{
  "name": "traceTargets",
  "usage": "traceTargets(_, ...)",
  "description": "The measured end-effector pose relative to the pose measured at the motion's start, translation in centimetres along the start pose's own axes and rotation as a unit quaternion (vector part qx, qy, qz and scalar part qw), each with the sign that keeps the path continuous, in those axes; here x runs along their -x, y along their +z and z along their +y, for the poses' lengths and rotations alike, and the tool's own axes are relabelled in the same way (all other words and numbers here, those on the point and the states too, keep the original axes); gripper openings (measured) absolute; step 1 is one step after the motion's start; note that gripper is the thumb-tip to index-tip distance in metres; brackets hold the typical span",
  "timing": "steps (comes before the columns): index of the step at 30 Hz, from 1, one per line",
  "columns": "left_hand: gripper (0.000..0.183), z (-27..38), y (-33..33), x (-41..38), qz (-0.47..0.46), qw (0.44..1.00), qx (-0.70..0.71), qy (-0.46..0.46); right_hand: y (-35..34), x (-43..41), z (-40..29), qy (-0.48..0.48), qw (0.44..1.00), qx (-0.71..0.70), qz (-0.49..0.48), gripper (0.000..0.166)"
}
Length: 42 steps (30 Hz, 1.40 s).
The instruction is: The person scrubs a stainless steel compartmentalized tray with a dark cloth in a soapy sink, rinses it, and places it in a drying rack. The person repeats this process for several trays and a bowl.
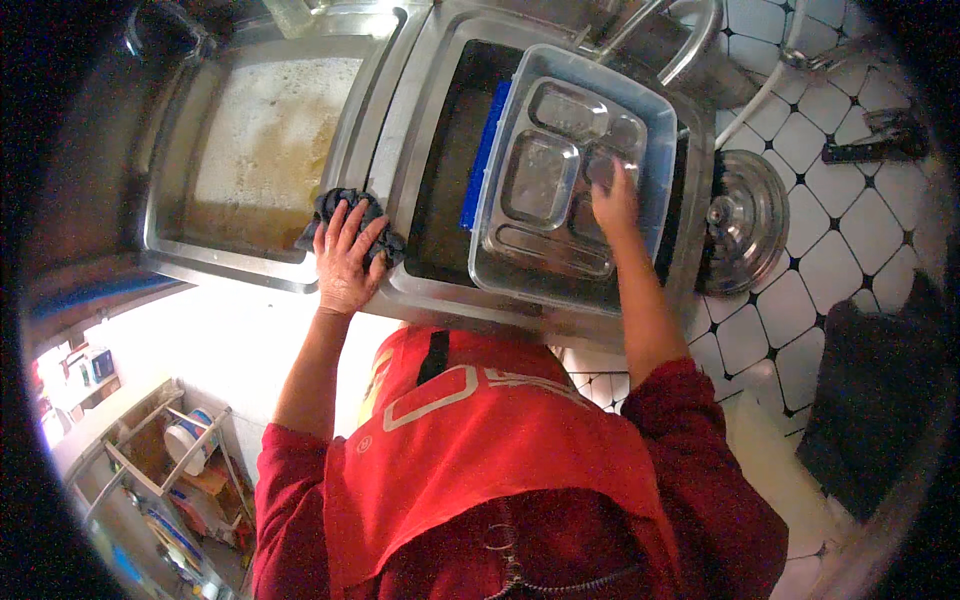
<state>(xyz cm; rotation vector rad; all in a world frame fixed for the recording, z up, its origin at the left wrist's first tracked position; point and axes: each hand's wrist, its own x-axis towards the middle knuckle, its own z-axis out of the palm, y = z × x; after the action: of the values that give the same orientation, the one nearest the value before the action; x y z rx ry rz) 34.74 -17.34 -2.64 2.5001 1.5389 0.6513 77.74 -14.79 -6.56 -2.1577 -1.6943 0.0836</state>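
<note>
My left hand (349, 259) presses flat on a dark crumpled cloth (384, 244) at the metal divider between two sink basins. Over the right basin (450, 172) rests a clear plastic bin (480, 259), and inside it lies a metal compartment tray (536, 180). My right hand (616, 201) reaches into the bin over the tray's right side. A dark, roundish patch lies by its fingertips; whether the hand grips anything is unclear. A blue object (486, 157) shows along the bin's left wall.
The left basin (270, 142) holds brownish, foamy liquid. Faucet pipes (694, 45) rise behind the right basin. A round metal lid (746, 221) is at the sink's right side, by the tiles. A rack (165, 450) with containers stands low at left.
</note>
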Motion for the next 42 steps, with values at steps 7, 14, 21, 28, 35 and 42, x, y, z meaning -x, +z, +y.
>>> traceTargets(7, 0.047, 1.5, -1.7, 0.6, 0.01, 1.0, -0.008, -0.006, -4.3, 9.1, -0.5, 0.264, 0.954, -0.064, -0.123, 0.061)
traceTargets(14, 0.047, 2.2, -3.7, 1.5, 0.002, 0.999, -0.027, -0.024, -2.6, 9.9, 5.5, 0.283, 0.91, -0.184, -0.239, 0.03)
traceTargets(21, 0.047, 2.8, -6.0, 0.6, 0.006, 1.0, -0.018, -0.015, -3.5, 10.7, 4.8, 0.381, 0.86, -0.183, -0.285, 0.022)
traceTargets(28, 0.045, 1.5, -7.1, 0.1, -0.006, 1.0, 0.004, -0.025, -6.1, 11.2, -1.8, 0.507, 0.774, -0.329, -0.19, 0.019)
traceTargets(35, 0.045, -0.2, -6.6, 0.3, -0.003, 0.999, 0.033, -0.022, -4.8, 12.7, 0.1, 0.556, 0.666, -0.472, -0.158, 0.015)
traceTargets(42, 0.047, -0.9, -6.8, 0.1, 0.003, 0.999, 0.038, -0.019, -3.1, 11.2, -1.6, 0.522, 0.773, -0.242, -0.268, 0.026)
